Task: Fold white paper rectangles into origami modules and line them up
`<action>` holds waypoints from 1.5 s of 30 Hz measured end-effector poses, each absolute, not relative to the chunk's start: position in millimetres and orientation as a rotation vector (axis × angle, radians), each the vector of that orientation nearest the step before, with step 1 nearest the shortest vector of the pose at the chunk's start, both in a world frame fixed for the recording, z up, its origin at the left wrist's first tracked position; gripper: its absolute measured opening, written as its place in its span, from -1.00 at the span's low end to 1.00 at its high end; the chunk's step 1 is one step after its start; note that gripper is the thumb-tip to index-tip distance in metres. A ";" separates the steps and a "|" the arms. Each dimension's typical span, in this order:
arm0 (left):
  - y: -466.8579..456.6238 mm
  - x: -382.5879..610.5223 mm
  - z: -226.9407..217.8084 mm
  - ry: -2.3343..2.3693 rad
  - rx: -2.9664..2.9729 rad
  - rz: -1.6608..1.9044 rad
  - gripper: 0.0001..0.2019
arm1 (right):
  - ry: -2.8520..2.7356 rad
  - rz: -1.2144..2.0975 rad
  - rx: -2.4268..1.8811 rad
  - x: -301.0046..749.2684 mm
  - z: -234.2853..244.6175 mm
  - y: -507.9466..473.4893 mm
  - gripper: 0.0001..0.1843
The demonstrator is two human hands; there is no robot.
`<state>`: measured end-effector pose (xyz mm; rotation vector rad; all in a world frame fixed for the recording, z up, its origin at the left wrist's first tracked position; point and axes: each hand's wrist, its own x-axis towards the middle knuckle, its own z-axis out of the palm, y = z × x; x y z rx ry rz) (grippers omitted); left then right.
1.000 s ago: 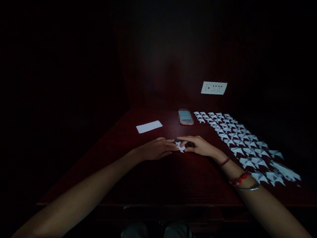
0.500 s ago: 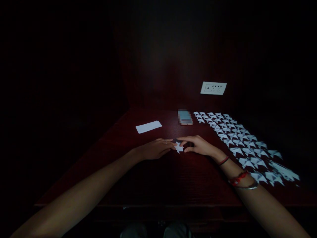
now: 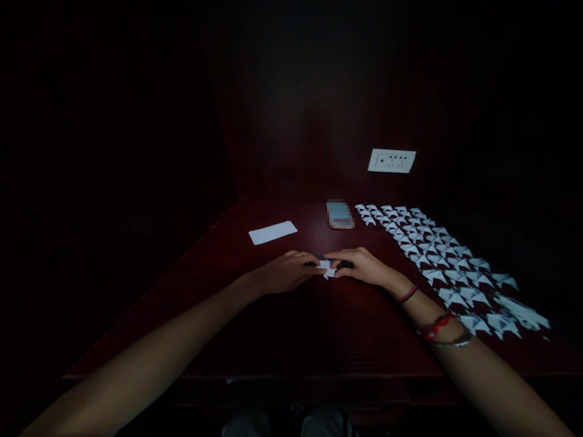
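A small piece of white folded paper (image 3: 328, 272) with pointed corners lies on the dark red table between my hands. From the left, my left hand (image 3: 291, 271) has its fingertips on the paper, with a ring on one finger. My right hand (image 3: 362, 266) grips the paper's right side between thumb and fingers. Part of the paper is covered by my fingers, so its full shape is hidden. Bracelets circle my right wrist and forearm.
Several rows of folded paper pieces (image 3: 437, 276) spread along the table's right side. Long white paper strips (image 3: 523, 311) lie near their front end. A flat stack of paper (image 3: 272, 232) sits at back left, a phone (image 3: 340, 214) behind my hands. A socket plate (image 3: 392, 161) is on the wall.
My left fingers have curled in over the folded paper, and my right thumb has come against its edge. The paper has turned slightly and shifted a little left.
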<state>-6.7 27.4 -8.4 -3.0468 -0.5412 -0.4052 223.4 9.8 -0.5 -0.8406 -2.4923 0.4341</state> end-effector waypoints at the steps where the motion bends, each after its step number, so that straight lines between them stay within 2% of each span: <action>1: 27.8 -7.2 -8.5 -0.549 -3.050 -0.405 -0.68 | -2.495 0.416 -0.844 223.0 -0.2 9.5 -0.50; 7: 31.6 -9.0 -10.2 -0.564 -3.097 -0.426 -0.65 | -2.538 0.251 -0.857 220.3 3.2 6.5 -0.50; 17: 28.1 -5.5 -6.6 -0.580 -3.144 -0.433 -0.65 | -2.597 0.224 -0.860 217.9 3.2 5.3 -0.56; 23: 28.0 -5.7 -8.6 -0.594 -3.125 -0.434 -0.64 | -2.584 0.266 -0.822 217.2 5.4 4.0 -0.63; 45: 18.6 -3.7 -1.3 -0.576 -3.113 -0.397 -0.67 | -2.366 0.407 -0.895 207.9 -7.5 8.1 -0.56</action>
